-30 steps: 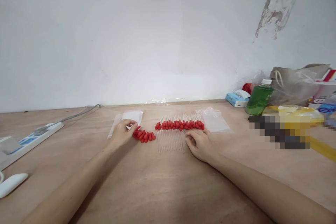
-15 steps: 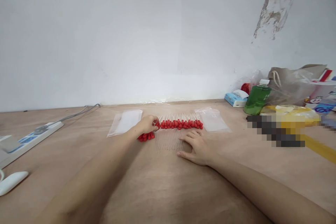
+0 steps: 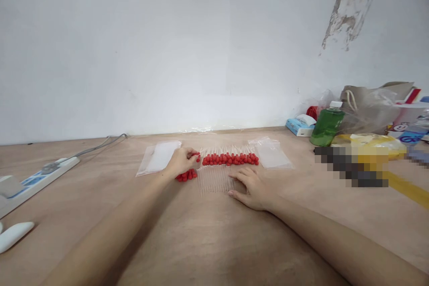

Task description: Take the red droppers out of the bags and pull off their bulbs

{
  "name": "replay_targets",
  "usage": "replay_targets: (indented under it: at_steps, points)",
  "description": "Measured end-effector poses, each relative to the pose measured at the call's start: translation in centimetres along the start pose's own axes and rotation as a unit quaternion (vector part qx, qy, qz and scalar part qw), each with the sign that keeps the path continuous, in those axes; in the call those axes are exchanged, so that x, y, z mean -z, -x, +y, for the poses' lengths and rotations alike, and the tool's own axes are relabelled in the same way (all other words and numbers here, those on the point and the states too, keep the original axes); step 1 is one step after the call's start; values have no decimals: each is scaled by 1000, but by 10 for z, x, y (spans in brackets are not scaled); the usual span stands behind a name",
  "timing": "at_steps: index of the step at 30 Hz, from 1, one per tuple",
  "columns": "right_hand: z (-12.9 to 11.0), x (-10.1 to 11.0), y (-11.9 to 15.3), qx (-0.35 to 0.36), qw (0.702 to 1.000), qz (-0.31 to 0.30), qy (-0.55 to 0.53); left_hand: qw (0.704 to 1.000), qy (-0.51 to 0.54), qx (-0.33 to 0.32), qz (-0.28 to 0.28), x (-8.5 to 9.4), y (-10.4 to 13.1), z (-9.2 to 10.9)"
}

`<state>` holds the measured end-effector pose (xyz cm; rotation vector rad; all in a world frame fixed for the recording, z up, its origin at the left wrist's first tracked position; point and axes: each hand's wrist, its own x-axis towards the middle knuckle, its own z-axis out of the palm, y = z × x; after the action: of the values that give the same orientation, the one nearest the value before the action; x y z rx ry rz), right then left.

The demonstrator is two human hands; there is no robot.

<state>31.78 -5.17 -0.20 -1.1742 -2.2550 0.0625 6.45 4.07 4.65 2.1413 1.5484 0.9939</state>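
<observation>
My left hand (image 3: 181, 161) is closed in a pinch at the left end of a row of red-ended pieces, with a small red bulb-shaped piece (image 3: 197, 157) at its fingertips. That row of red bulb-like ends (image 3: 230, 159) has thin pale stems (image 3: 224, 149) pointing toward the wall. Several loose red pieces (image 3: 187, 175) lie just below my left wrist. In front of the row, thin clear tubes (image 3: 214, 181) lie side by side. My right hand (image 3: 251, 190) rests flat with fingers apart, its fingertips by the right side of the clear tubes.
Clear plastic bags (image 3: 164, 154) lie left of the row, and another bag (image 3: 273, 154) lies right. A power strip (image 3: 43, 181) and a white object (image 3: 15, 236) are at far left. At right stand a tissue pack (image 3: 300, 126), a green bottle (image 3: 327, 125) and plastic bags.
My left hand has drawn slightly left, off the end of the row, and the red piece at its fingertips shows more clearly. My right hand stays almost where it was.
</observation>
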Motion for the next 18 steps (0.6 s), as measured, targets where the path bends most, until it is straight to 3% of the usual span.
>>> replay_targets:
  at_steps: [4, 7, 10, 12, 18]
  points:
    - [-1, 0, 0, 0, 1000, 10, -2, 998, 27, 10, 52, 3, 21, 5]
    - [0, -3, -1, -22, 996, 78, -21, 991, 111, -1, 70, -3, 46, 8]
    - [1, -3, 1, -39, 983, 176, -33, 980, 191, -51, 35, -16, 74, 9]
    - [0, -2, 4, -16, 979, 201, -21, 977, 198, -82, 1, -25, 88, 10]
    - [-4, 4, 11, 103, 983, 146, 36, 970, 188, -137, -75, -40, 108, 23]
